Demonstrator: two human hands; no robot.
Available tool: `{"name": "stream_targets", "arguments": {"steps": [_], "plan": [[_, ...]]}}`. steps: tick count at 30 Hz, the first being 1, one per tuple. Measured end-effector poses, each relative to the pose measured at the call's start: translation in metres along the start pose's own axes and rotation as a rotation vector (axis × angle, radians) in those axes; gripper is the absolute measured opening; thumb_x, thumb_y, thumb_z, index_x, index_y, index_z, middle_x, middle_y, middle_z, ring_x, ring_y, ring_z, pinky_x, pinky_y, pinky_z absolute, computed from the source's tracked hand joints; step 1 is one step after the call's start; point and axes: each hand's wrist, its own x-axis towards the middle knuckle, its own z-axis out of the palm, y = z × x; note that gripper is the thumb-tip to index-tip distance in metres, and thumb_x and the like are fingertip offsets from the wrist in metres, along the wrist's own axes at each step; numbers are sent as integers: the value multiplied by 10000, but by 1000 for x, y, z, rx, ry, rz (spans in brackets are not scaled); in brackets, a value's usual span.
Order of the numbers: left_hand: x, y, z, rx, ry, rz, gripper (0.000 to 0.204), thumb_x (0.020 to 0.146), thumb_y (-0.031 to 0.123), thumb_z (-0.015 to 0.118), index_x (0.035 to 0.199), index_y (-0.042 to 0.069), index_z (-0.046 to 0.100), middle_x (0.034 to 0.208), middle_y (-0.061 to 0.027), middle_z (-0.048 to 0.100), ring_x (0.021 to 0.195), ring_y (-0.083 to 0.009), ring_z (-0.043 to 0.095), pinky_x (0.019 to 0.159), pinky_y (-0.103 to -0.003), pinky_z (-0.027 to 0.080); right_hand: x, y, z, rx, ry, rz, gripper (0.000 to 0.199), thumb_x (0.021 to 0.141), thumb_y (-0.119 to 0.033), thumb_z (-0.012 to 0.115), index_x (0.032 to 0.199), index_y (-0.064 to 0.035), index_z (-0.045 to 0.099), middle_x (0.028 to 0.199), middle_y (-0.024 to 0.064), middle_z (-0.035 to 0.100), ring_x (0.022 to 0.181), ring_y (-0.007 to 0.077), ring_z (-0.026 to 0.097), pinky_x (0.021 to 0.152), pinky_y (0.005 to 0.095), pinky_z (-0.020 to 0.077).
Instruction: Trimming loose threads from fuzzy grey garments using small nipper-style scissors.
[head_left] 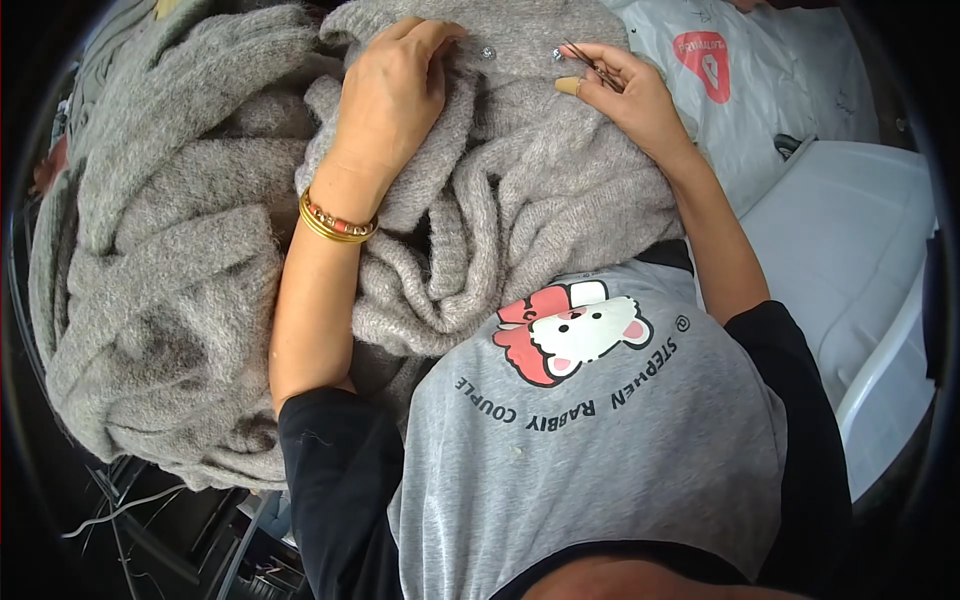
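Note:
A grey knitted garment (560, 180) lies bunched in front of me, its upper part spread flatter under my hands. Two shiny round buttons sit on it: a left one (488, 53) and a right one (559, 54). My left hand (393, 95) is closed, its fingers curled down on the knit left of the buttons; its fingertips are partly hidden. My right hand (635, 100) is closed around a slim dark metal tool (603, 74), like small snips or tweezers. Its fingertips are right beside the right button. A tan cover (570, 86) caps the right thumb.
A large heap of grey knitwear (170, 280) fills the left side. At the upper right lies a white plastic bag (790, 80) with a red mark. A white plastic chair or tub (840, 210) stands at the right. Dark metal framing and a pale cable (120, 508) show at lower left.

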Motion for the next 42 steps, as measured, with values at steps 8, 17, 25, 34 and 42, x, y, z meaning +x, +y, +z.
{"name": "stream_targets", "arguments": {"steps": [8, 17, 25, 34, 42], "plan": [[-10, 8, -1, -167, -53, -32, 165, 850, 192, 701, 976, 85, 705, 892, -82, 646, 849, -298, 632, 749, -379, 522, -4, 7, 0, 11, 31, -4, 378, 912, -25, 603, 1287, 14, 575, 1080, 4, 664, 829, 11, 528, 763, 171, 445], [-6, 10, 2, -82, -87, 55, 281, 848, 177, 704, 1129, 166, 705, 924, -41, 626, 833, -231, 603, 755, -346, 507, -6, 6, 1, -1, 42, -18, 360, 907, -33, 617, 1268, -23, 618, 857, -79, 543, 735, -1, 429, 682, 147, 372], [-6, 5, 18, 23, -184, 21, 276, 815, 208, 723, 1091, 200, 715, 914, -36, 604, 810, -234, 622, 730, -359, 518, -5, 5, 2, 6, 57, -17, 337, 909, -21, 608, 1246, -8, 621, 834, -76, 534, 752, -5, 459, 731, 142, 404], [-6, -4, 27, -92, -113, -85, 212, 891, 292, 662, 948, 93, 710, 888, -49, 637, 806, -266, 639, 723, -371, 515, -6, 9, 2, 59, 69, -5, 313, 918, 6, 583, 1229, 19, 614, 791, -73, 497, 747, 1, 485, 820, 190, 490], [-3, 3, 24, -53, 3, -27, 138, 916, 175, 597, 966, 80, 683, 857, -62, 635, 813, -298, 640, 734, -392, 520, -8, 2, 3, 29, 58, 14, 317, 907, 3, 598, 1222, 7, 624, 804, -82, 509, 728, -6, 461, 744, 167, 453]]}}
